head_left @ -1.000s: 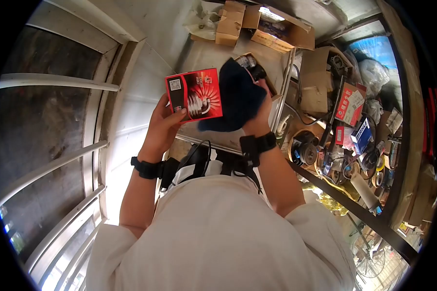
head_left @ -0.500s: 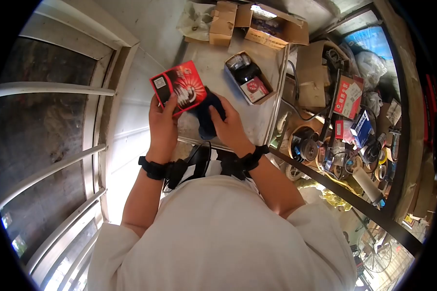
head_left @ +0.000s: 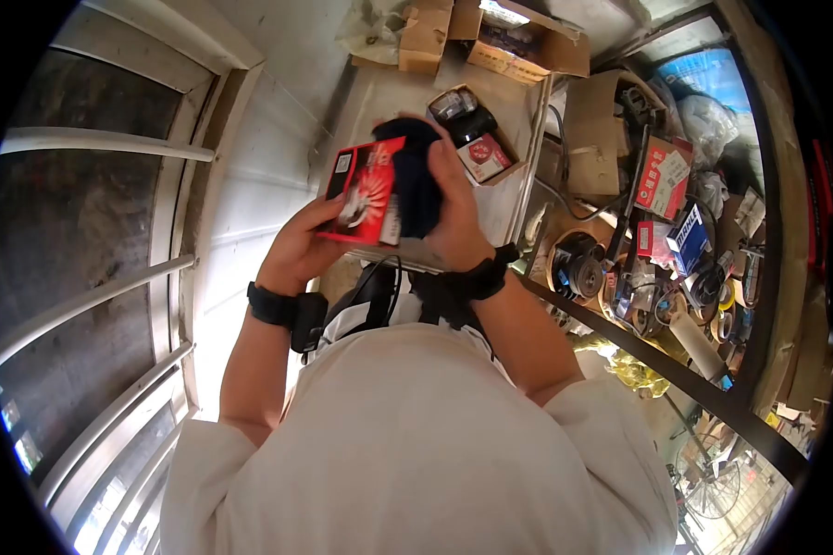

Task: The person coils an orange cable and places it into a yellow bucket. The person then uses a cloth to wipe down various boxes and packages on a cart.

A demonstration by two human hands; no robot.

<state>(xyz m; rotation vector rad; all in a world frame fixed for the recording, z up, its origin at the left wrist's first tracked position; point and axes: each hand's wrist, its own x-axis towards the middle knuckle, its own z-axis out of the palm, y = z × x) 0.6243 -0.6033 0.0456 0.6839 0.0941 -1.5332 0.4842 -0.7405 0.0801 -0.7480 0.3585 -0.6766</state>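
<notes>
My left hand [head_left: 296, 245] is closed on the lower left corner of a red and black printed box [head_left: 368, 196]. A white label shows on the box's narrow right side. In my right hand [head_left: 458, 208] is a dark navy cloth [head_left: 418, 176], spread along the box's right side and upper edge. The palm lies behind the cloth, and some of its fingers are hidden. Beyond my right hand, a small open carton [head_left: 514, 148] holds a black item and a red and white packet [head_left: 487, 159].
A pale metal tabletop [head_left: 375, 97] lies ahead, with open cardboard boxes [head_left: 518, 65] at its far end. On the right, a cluttered shelf holds a blue MAHLE box [head_left: 688, 242], a red and white box [head_left: 663, 176] and several rolls. A barred window [head_left: 111, 141] stands at left.
The red box has turned more upright and moved down and right. The cloth has come up from below it and now spreads along its right side. My left hand is lower.
</notes>
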